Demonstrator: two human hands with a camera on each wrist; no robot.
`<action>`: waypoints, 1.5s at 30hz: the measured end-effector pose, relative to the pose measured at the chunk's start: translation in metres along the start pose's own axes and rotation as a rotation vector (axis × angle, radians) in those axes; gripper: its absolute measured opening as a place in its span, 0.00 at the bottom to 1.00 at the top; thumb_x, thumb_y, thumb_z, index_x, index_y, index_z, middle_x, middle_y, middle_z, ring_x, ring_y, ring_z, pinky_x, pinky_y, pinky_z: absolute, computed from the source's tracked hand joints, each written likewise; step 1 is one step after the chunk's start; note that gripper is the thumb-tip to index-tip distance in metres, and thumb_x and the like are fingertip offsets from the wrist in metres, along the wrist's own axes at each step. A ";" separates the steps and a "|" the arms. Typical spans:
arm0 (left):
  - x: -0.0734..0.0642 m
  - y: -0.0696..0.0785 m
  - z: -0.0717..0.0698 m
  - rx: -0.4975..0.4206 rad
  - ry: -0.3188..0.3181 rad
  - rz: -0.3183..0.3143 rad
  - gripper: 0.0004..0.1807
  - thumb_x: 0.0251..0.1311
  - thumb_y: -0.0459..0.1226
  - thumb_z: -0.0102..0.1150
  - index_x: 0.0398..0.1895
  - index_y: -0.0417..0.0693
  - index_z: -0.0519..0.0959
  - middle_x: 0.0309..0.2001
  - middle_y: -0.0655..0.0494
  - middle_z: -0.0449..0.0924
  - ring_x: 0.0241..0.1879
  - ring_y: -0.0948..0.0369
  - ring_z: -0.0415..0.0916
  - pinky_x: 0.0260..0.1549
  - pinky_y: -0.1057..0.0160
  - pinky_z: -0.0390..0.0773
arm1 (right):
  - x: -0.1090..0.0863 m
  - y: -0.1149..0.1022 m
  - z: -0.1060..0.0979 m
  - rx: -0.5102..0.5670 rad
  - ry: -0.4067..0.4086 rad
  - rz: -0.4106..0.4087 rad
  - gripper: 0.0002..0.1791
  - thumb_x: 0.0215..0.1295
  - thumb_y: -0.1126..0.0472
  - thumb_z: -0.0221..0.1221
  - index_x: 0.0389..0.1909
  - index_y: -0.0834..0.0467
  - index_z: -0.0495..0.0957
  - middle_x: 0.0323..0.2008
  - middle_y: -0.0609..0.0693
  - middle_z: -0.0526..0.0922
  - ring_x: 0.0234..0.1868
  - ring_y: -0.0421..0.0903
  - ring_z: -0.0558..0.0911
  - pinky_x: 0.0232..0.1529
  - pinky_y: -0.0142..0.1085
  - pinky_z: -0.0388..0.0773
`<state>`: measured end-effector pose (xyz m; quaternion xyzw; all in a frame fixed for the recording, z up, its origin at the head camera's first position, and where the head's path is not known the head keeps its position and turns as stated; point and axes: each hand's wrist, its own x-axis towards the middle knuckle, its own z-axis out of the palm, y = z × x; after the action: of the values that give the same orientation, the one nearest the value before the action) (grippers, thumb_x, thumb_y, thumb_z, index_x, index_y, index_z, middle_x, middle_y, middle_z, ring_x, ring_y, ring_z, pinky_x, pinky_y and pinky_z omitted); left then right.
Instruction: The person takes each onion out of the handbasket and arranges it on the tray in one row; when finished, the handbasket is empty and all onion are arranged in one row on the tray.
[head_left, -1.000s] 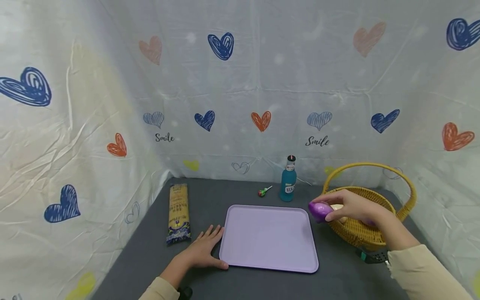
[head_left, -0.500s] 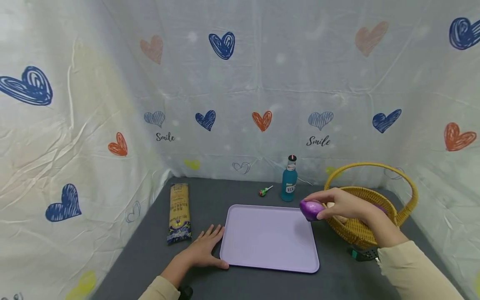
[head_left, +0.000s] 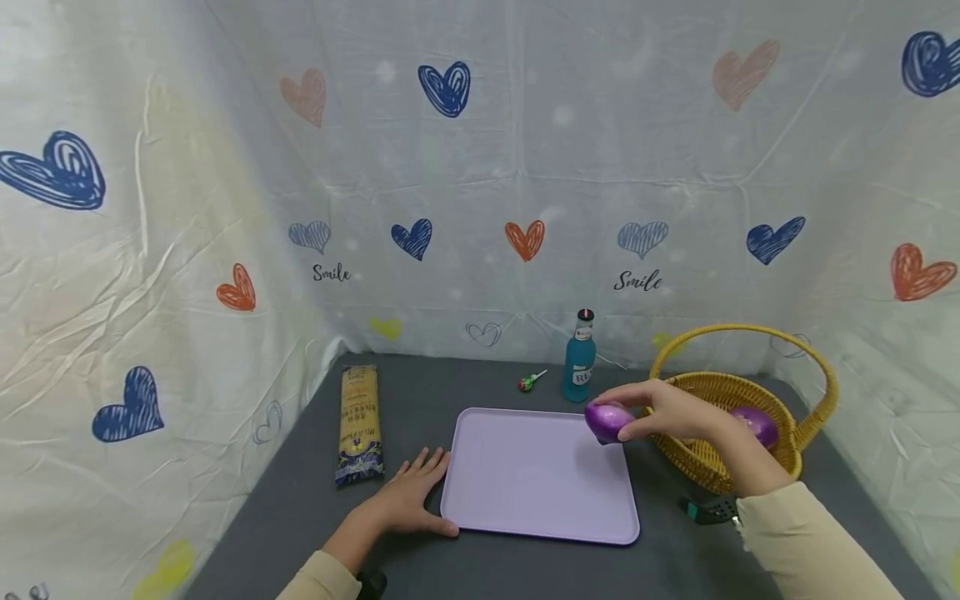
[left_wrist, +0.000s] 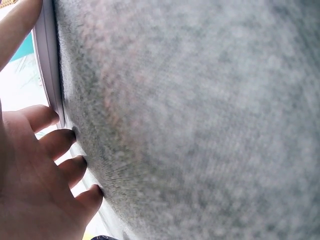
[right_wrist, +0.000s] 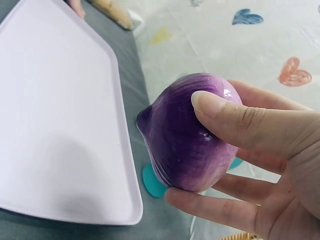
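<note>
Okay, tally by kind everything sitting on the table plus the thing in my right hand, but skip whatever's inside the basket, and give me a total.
Onion, held: 1
Tray: 1
Basket: 1
Bottle: 1
Lollipop: 1
Long yellow packet: 1
Total: 6

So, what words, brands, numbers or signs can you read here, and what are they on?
"Smile": left side of the white heart-printed sheet.
"Smile": again, farther right on that sheet.
"R", following letters unclear: label on the tall blue bottle.
Too small or blurred: print on the bottle's neck label and the long yellow-and-blue packet.
</note>
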<state>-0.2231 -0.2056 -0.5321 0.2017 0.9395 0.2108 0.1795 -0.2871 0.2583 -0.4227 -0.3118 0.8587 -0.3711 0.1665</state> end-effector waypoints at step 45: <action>-0.002 0.003 -0.002 -0.035 -0.004 0.011 0.66 0.46 0.66 0.71 0.82 0.46 0.49 0.81 0.42 0.45 0.80 0.39 0.37 0.73 0.31 0.42 | 0.063 -0.033 0.042 0.088 -0.021 -0.099 0.28 0.61 0.56 0.71 0.63 0.45 0.79 0.62 0.49 0.81 0.60 0.52 0.79 0.57 0.51 0.80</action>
<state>-0.2210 -0.2046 -0.5288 0.2040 0.9343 0.2276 0.1837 -0.2986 0.1767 -0.4297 -0.3502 0.8233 -0.4128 0.1706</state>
